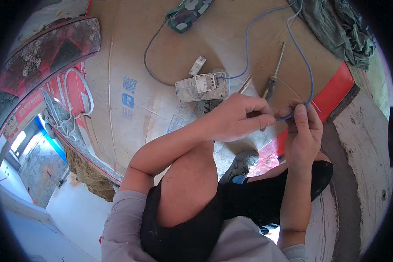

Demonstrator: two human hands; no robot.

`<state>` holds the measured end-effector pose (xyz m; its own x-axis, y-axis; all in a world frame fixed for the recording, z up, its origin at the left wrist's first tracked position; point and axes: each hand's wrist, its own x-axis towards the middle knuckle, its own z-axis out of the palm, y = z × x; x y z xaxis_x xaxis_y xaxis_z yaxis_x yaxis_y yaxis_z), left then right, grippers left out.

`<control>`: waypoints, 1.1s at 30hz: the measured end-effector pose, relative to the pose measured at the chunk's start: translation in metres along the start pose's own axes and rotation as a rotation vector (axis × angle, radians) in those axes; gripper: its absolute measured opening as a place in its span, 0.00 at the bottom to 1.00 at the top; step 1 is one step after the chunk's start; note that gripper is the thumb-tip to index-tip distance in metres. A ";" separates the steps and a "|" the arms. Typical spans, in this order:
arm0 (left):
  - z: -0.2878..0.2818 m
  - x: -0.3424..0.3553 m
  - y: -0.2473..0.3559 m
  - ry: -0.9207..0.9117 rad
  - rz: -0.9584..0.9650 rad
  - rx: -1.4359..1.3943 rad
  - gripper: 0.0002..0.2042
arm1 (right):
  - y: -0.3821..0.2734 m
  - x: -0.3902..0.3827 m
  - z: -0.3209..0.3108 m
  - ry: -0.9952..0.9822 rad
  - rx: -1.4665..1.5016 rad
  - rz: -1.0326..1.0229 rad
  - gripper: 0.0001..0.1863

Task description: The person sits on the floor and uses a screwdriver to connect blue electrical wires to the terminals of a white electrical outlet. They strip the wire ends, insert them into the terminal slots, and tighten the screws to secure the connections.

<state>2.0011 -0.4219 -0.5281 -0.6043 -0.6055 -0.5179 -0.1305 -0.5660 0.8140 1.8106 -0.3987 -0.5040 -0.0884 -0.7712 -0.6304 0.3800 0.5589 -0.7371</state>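
Note:
A blue cable [311,83] runs between my two hands in front of me. My left hand [240,117] is closed, thumb and fingertips pinching near the cable's end. A thin pointed metal piece [246,83] sticks out above its knuckles; whether the hand holds it I cannot tell. My right hand [305,133] grips the cable between thumb and fingers. Beyond my left hand lies a dirty white device [185,90] with its small cover [198,65] beside it. Blue cable enters its right side. A screwdriver [273,78] lies just past my hands.
A camouflage pouch [190,15] lies at the far side, joined to the device by a dark cord [146,56]. Cardboard [131,43] covers the work surface. Dark green cloth [336,26] is heaped at far right. White cord [91,98] and a worn red-black board [56,50] are at left.

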 end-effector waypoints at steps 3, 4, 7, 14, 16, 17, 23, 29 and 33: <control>0.005 -0.002 -0.004 0.053 0.188 0.270 0.09 | -0.003 -0.003 0.001 -0.005 0.193 0.081 0.13; 0.006 -0.003 -0.005 0.088 0.275 0.395 0.09 | -0.004 -0.004 0.002 -0.012 0.268 0.109 0.13; 0.010 -0.005 -0.005 0.144 0.466 0.622 0.09 | -0.009 -0.010 0.006 0.005 0.339 0.095 0.13; 0.020 -0.001 0.006 -0.041 0.248 0.328 0.12 | -0.012 -0.015 0.003 -0.006 0.060 -0.248 0.14; 0.019 0.004 0.011 -0.174 -0.027 -0.273 0.15 | -0.019 -0.010 0.002 0.009 0.102 -0.155 0.14; 0.020 0.005 0.007 -0.152 0.005 -0.370 0.16 | -0.018 -0.007 0.001 0.004 0.137 -0.109 0.14; 0.012 0.006 -0.007 -0.080 0.080 -0.576 0.17 | -0.013 0.005 -0.003 0.226 -0.511 -0.354 0.14; -0.003 -0.006 -0.011 -0.152 0.012 -0.661 0.18 | -0.052 0.009 0.031 -0.496 -1.396 -0.920 0.22; -0.013 -0.018 0.008 -0.095 0.002 -0.455 0.14 | -0.062 0.020 0.029 -0.749 -1.392 -0.788 0.17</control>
<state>2.0210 -0.4227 -0.5153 -0.6764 -0.5650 -0.4726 0.2160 -0.7655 0.6061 1.8122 -0.4573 -0.4642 0.7066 -0.6985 -0.1132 -0.5702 -0.4673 -0.6756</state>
